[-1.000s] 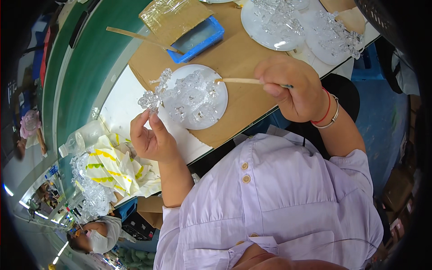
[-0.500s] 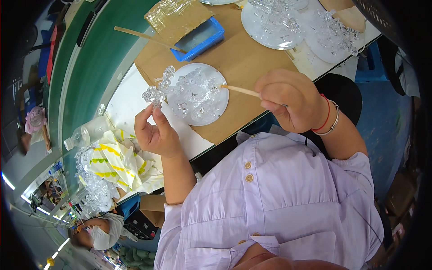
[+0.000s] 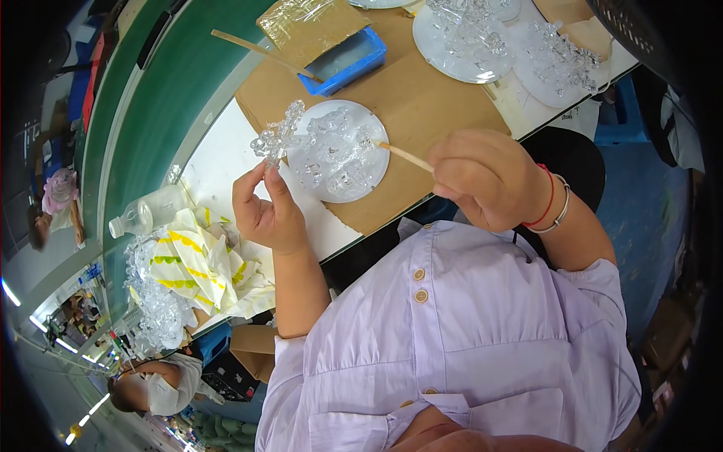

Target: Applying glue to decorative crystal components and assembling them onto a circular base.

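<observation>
Left hand (image 3: 265,212) pinches a clear plastic cluster (image 3: 277,135) between thumb and fingertips, held up just above the hand, long axis running up and slightly right from the fingers. Right hand (image 3: 486,177) is closed around a thin wooden stick (image 3: 405,155), tip pointing left toward the cluster, ending over the round clear plate (image 3: 369,177) that sits between the two hands. Stick tip and cluster are near but apart; left hand is the nearer one to the cluster. Count: two sticks, second stick (image 3: 260,53) resting on the blue tray (image 3: 350,59) beyond the plate; one tray; three more clear plates beyond the right hand; one bottle (image 3: 147,213) left of the left hand.
</observation>
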### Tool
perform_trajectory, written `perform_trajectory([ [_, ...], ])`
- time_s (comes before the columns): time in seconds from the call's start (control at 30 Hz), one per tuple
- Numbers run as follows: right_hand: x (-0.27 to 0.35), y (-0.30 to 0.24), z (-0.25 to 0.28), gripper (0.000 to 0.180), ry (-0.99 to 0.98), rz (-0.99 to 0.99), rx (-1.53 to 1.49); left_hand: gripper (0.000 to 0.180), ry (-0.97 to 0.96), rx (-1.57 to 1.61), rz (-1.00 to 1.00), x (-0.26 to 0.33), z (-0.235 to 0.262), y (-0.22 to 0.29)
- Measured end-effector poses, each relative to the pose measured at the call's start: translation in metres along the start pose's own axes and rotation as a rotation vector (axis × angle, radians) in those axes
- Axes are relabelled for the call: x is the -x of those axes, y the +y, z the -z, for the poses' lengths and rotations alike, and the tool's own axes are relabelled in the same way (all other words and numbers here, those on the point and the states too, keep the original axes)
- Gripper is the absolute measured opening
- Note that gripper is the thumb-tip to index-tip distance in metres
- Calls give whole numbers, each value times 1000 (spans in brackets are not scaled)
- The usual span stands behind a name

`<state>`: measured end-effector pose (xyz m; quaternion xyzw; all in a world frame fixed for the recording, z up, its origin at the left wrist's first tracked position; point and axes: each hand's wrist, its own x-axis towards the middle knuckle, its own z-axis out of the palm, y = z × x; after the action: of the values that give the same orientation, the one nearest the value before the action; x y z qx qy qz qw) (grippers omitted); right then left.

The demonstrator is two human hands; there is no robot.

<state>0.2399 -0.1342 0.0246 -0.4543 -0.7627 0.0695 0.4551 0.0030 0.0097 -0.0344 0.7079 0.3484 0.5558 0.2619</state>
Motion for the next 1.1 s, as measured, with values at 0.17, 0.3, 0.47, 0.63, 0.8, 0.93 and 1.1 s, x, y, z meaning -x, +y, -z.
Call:
perform_trajectory([
  [0.17,-1,-12,-4,21,-35,20,-39,11,0,-15,-6,-2,3,5],
  [0.3,1,-11,-11,21,-17,35,-30,11,7,7,-3,-2,0,3],
  [0.47,4,-11,-14,20,-11,32,-42,11,-2,4,-10,-2,0,1],
  [0.63,12,-11,-6,15,9,-34,-32,11,12,-19,-36,-3,-1,6],
  [0.8,12,-9,-7,12,60,-43,24,10,-43,-192,-59,-7,9,24],
  [0.93,13,-10,-4,12,11,-50,-8,13,-86,-296,7,-5,18,37],
  [1.1,13,-8,-9,13,63,-33,-42,32,-206,-287,2,-23,28,44],
])
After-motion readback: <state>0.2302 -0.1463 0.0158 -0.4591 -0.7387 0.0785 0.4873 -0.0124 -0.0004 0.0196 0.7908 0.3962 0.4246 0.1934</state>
